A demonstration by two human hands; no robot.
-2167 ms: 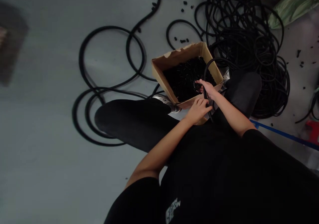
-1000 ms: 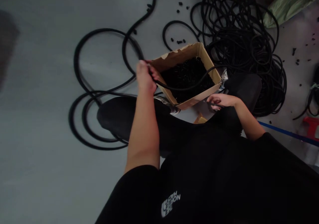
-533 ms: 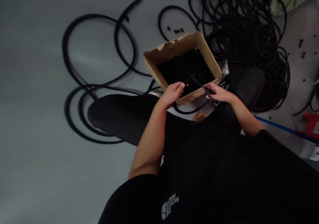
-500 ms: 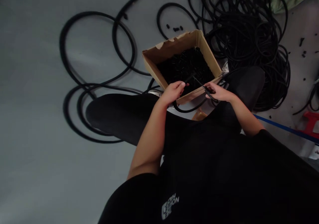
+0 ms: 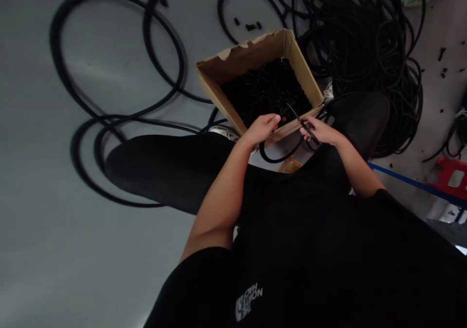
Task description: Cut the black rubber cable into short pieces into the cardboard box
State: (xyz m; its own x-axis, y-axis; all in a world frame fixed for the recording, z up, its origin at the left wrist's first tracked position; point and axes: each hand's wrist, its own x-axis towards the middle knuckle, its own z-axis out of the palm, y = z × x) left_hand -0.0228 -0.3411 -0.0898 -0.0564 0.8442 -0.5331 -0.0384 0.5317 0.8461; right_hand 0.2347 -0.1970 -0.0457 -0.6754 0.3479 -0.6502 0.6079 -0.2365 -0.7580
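Head view: left hand (image 5: 263,127) clamped on black hose (image 5: 275,161), right hand (image 5: 319,130) round scissors (image 5: 303,125), near cardboard box (image 5: 251,55).

grey floor (image 5: 73,250), kinda shiny. big loops of black tubing (image 5: 181,65) sprawled on left, huge tangled tubing heap (image 5: 357,50) upper right. little black bits (image 5: 250,27) scattered between, few more right of heap.

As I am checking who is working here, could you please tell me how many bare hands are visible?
2: the left hand at the near edge of the open brown cardboard box, and the right hand beside that edge, gripping black scissors. No other hands show.
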